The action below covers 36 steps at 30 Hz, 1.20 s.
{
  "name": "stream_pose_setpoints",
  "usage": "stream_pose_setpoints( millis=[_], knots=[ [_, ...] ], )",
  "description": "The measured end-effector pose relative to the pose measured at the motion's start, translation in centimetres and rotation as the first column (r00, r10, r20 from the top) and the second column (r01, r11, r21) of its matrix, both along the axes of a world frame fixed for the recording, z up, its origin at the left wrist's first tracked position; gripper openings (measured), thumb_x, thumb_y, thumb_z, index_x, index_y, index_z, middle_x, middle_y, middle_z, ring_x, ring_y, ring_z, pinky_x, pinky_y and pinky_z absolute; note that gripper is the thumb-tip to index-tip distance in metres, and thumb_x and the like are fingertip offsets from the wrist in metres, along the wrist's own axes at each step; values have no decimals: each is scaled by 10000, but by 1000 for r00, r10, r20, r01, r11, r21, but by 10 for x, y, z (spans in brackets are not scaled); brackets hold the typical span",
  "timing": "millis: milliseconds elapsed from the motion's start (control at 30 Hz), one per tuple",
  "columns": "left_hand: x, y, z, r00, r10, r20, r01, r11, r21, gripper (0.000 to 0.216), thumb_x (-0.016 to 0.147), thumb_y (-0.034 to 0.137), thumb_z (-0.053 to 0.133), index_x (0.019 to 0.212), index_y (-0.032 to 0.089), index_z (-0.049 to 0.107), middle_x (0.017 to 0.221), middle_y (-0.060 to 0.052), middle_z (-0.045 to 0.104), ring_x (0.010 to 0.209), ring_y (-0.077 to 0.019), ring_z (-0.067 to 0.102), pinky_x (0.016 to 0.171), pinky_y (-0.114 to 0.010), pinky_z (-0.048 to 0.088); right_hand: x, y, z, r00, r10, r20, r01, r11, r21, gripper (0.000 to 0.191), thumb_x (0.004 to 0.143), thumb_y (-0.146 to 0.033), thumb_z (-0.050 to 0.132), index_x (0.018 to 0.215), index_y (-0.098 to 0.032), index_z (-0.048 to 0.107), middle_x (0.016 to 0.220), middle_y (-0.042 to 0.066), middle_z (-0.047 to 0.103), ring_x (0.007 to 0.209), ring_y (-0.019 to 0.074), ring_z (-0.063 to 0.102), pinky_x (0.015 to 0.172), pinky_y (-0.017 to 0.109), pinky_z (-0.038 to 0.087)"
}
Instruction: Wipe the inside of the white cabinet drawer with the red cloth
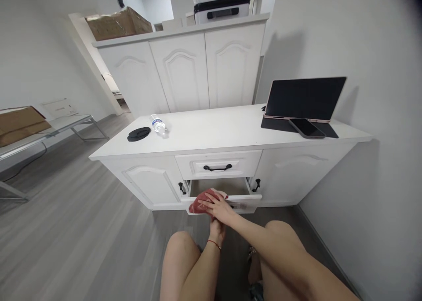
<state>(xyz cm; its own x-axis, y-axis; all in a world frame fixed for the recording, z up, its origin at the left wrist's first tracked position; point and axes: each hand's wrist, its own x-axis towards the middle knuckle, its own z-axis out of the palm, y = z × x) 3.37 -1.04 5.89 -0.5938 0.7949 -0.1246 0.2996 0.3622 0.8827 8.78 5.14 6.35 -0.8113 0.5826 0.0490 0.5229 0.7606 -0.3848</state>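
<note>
A low white cabinet [211, 133] stands against the right wall, with a taller white cupboard [184, 67] behind it at the far end of the room. Its lower drawer [220, 195] is pulled open toward the person, below a shut drawer with a black handle [217, 167]. On the cabinet's right end a dark tablet [305, 97] stands propped, a phone [306, 128] lying just in front of it; on the left end lie a water bottle [158, 125] and a black lid [139, 133]. At the open drawer's near edge sits a red cloth [199, 203]. The right hand [219, 206] lies flat on it, fingers spread (palm down), while the left hand [216, 227] is mostly hidden beneath, so its grip cannot be told.
</note>
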Motion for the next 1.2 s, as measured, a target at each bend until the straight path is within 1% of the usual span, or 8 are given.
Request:
stream_pose_setpoints(
  millis=[33, 100, 167, 200, 400, 767, 1000, 1200],
  knots=[
    [-1, 0, -7, 971, 19, 239, -26, 999, 24, 311, 651, -75, 496, 738, 168, 669, 864, -60, 759, 865, -197, 751, 702, -289, 583, 9, 0, -3, 1000, -13, -2, 13, 999, 40, 447, 1012, -227, 502, 1426, -366, 599, 1662, -74, 361, 1585, 317, 159, 1291, 572, 44],
    [-2, 3, -20, 693, 67, 718, -123, 992, 27, 430, 555, -129, 470, 797, 172, 659, 861, -47, 748, 809, -163, 742, 714, -249, 579, 28, 1, -12, 999, -36, -9, 37, 986, 161, 405, 1025, -273, 505, 1409, -341, 617, 1643, -55, 405, 1573, 314, 201, 1284, 576, 104],
    [-3, 7, -28, 384, 103, 918, -206, 978, -24, 495, 497, -151, 451, 819, 182, 627, 822, -25, 717, 726, -121, 712, 687, -202, 560, 47, 3, -24, 999, -52, -15, 54, 951, 304, 364, 1018, -316, 539, 1364, -342, 651, 1608, -42, 465, 1545, 308, 278, 1259, 584, 195],
    [-3, 9, -31, 339, 114, 934, -222, 974, -39, 503, 491, -153, 446, 823, 189, 609, 804, -13, 702, 694, -103, 695, 670, -183, 549, 57, 3, -29, 998, -57, -15, 59, 928, 369, 356, 1009, -334, 561, 1352, -352, 657, 1592, -41, 489, 1527, 303, 316, 1237, 582, 244],
    [-2, 10, -35, 233, 135, 963, -249, 966, -75, 497, 513, -165, 455, 823, 201, 586, 786, -4, 682, 656, -92, 652, 623, -171, 519, 115, -2, -41, 991, -125, -48, 130, 824, 551, 394, 980, -275, 600, 1349, -408, 637, 1575, -76, 510, 1458, 273, 420, 1167, 530, 333],
    [-6, 11, -35, 234, 221, 947, -253, 954, -160, 383, 652, -147, 507, 771, 216, 540, 713, 17, 624, 643, -104, 630, 670, -203, 530, 190, -32, -63, 881, -419, -219, 469, 719, 513, 533, 877, -34, 497, 1214, -370, 736, 1525, 34, 567, 1382, 281, 447, 1114, 520, 330],
    [-4, 10, -36, 271, 235, 934, -235, 957, -172, 351, 692, -122, 517, 784, 213, 567, 729, 8, 620, 796, -141, 681, 857, -272, 547, 161, -50, -109, 526, -658, -540, 838, 509, 197, 483, 778, -82, 436, 1071, -239, 787, 1414, 123, 537, 1324, 315, 447, 1073, 533, 433],
    [-5, 10, -37, 273, 217, 937, -225, 962, -157, 352, 710, -133, 522, 736, 218, 534, 711, 26, 615, 676, -108, 644, 788, -244, 557, 110, -54, -122, 57, -804, -592, 929, 260, -263, 417, 677, -218, 464, 1013, -193, 710, 1499, 161, 464, 1373, 388, 420, 1139, 695, 260]
  ],
)
